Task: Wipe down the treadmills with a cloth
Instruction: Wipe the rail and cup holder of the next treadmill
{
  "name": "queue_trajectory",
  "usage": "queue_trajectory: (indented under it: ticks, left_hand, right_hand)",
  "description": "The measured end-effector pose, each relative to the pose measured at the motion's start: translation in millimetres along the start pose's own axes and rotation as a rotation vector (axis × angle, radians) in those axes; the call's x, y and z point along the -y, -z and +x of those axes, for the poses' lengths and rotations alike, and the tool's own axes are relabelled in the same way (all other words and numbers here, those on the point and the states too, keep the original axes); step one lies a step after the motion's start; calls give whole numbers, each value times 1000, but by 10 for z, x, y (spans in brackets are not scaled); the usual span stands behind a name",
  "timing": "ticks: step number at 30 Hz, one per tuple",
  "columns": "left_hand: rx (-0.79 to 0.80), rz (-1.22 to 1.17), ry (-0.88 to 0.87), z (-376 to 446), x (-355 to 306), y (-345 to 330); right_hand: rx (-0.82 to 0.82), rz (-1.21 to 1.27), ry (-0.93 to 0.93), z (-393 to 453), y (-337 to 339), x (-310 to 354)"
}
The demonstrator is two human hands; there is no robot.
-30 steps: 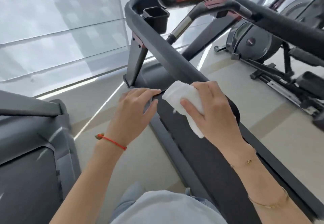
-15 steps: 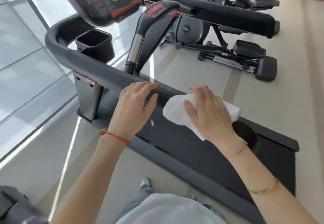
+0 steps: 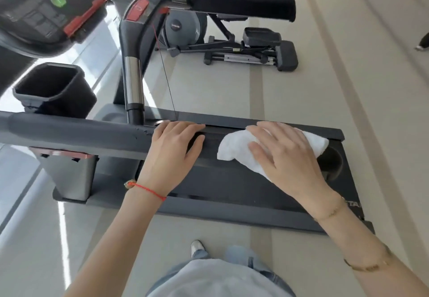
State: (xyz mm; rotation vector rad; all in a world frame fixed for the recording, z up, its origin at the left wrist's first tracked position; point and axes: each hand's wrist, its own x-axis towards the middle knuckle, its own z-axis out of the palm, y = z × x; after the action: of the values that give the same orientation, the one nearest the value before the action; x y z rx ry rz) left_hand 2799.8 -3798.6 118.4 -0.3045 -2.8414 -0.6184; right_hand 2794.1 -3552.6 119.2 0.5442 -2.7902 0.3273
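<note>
A dark grey treadmill stands crosswise in front of me, its near handrail (image 3: pixel 69 131) running from left to right. My left hand (image 3: pixel 171 152) rests on that rail, fingers laid over the top and thumb on the near side. To the right, my right hand (image 3: pixel 285 157) presses a white cloth (image 3: pixel 234 150) flat against the rail's end with spread fingers. The cloth drapes over the rail and sticks out on both sides of the hand. The black running belt (image 3: pixel 232 187) lies below both hands.
The console (image 3: pixel 46 13) with red trim and a black cup holder (image 3: pixel 53 87) are at upper left. The far handrail (image 3: pixel 232 1) crosses the top. An elliptical machine (image 3: pixel 232 41) stands beyond on the beige floor. Someone's foot (image 3: pixel 422 43) shows at the right edge.
My view has swung right and down, so the treadmill now lies crosswise. My right hand slid the cloth along the rail toward its end and flattened out. The left hand stayed on the rail.
</note>
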Motion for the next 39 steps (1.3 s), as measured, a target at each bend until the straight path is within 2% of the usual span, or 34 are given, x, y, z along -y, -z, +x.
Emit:
queue_trajectory:
  ticks: [5,10,15,20,25,28,31,35,39]
  left_hand:
    - [-7,21,-17,7,20,-35]
    - [-24,46,-24,-14,18,-65]
    - [-53,50,-23,-20,12,-91]
    - [-76,49,-11,-20,-9,-108]
    - [-66,42,-6,-16,2,-98]
    - [-55,20,-13,-22,24,-56]
    - [-92,-7,-37,-29,99,51]
    - [-179,5,-22,-97,391,289]
    - [-224,24,54,-199,941,578]
  right_hand:
    - [66,-130,-104,-114,11,27]
    - [79,-121,129,-141,-159,443]
    - [-84,136,53,-49,7,118]
    - [-96,-59,9,156,-160,222]
    - [-204,-105,49,107,-240,94]
    - [-215,-124,-15,79,-206,-12]
    - [-222,-126,-68,190,-260,216]
    - [-189,-55,40,487,-468,839]
    - [-287,-20,118,799,-737,1490]
